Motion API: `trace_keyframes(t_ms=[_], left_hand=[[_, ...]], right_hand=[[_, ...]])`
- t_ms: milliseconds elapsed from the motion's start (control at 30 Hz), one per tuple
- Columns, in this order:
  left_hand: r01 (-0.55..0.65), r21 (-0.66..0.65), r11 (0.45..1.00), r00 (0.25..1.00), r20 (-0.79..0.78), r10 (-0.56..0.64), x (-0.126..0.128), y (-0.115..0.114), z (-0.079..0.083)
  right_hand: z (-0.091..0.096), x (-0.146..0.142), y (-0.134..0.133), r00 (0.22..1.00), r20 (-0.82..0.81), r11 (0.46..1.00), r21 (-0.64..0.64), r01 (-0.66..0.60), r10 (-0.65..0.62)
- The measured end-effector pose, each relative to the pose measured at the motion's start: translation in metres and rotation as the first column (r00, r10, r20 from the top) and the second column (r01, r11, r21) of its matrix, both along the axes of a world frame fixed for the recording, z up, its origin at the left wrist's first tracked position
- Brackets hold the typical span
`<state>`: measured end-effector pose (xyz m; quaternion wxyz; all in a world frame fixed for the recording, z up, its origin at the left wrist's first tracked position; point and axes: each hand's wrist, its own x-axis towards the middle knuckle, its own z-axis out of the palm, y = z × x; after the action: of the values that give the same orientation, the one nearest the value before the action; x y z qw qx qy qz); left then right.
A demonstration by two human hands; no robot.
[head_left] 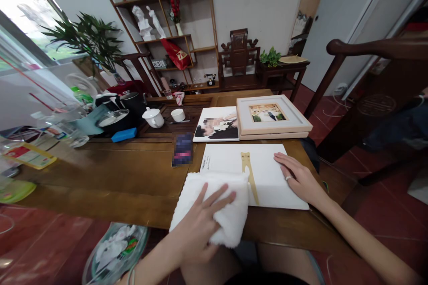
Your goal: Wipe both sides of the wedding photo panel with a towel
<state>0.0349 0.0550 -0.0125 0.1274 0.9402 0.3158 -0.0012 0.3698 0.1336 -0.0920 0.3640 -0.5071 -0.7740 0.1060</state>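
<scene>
My left hand [203, 218] presses on a folded white cloth [187, 196], its fingers spread over the top and the lower edge bunched near the thumb. The cloth covers the left front part of a white picture panel [270, 173] lying face down. A tapered gold stand leg [252, 182] runs along the panel's back, and a small barcode shows at its left. Flat on the panel's right side rests my right hand [299, 180], fingers stretched out, a ring on one. Beyond lie a photo panel [214, 131] and a light wooden picture frame [294, 116] stacked on another.
A phone-like dark blue item [182, 149] lies left of the panel. Farther left are a white teapot [153, 117], a white cup [178, 115], a blue sponge [124, 135] and bottles. A waste bin [142, 236] stands below the table's front edge. A wooden chair [337, 75] is at right.
</scene>
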Motion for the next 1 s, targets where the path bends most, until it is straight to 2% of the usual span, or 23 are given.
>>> trace_keyframes(t_ms=[200, 400, 467, 567, 733, 900, 1000], left_hand=[[-0.055, 0.001, 0.998, 0.998, -0.035, 0.055, 0.008, 0.059, 0.008], [-0.272, -0.014, 0.962, 0.962, -0.03, 0.272, 0.032, 0.116, 0.018], [-0.29, -0.022, 0.957, 0.957, -0.015, 0.289, 0.044, 0.129, 0.021], [-0.245, -0.029, 0.969, 0.97, 0.003, 0.245, 0.069, 0.147, 0.023], [-0.103, -0.065, 0.993, 0.995, 0.008, 0.104, 0.124, 0.166, 0.029], [0.033, -0.106, 0.994, 0.999, -0.01, -0.035, 0.18, 0.177, 0.033], [0.071, -0.107, 0.992, 0.997, -0.03, -0.075, 0.197, 0.177, 0.033]], right_hand=[[0.0, 0.0, -0.001, 1.0, -0.004, 1.0, 0.003, -0.001, 0.001], [0.001, 0.0, 0.0, 1.0, -0.009, 1.0, 0.014, -0.005, 0.005], [0.001, 0.0, 0.0, 1.0, -0.012, 1.0, 0.016, -0.006, 0.007], [0.001, 0.0, 0.0, 1.0, -0.007, 1.0, 0.016, -0.005, 0.006], [0.003, -0.001, 0.0, 1.0, 0.013, 1.0, 0.011, -0.004, 0.003], [0.006, -0.002, -0.001, 0.999, 0.047, 1.0, -0.01, 0.007, -0.006], [0.009, -0.002, -0.002, 0.999, 0.05, 0.999, -0.032, 0.016, -0.015]])
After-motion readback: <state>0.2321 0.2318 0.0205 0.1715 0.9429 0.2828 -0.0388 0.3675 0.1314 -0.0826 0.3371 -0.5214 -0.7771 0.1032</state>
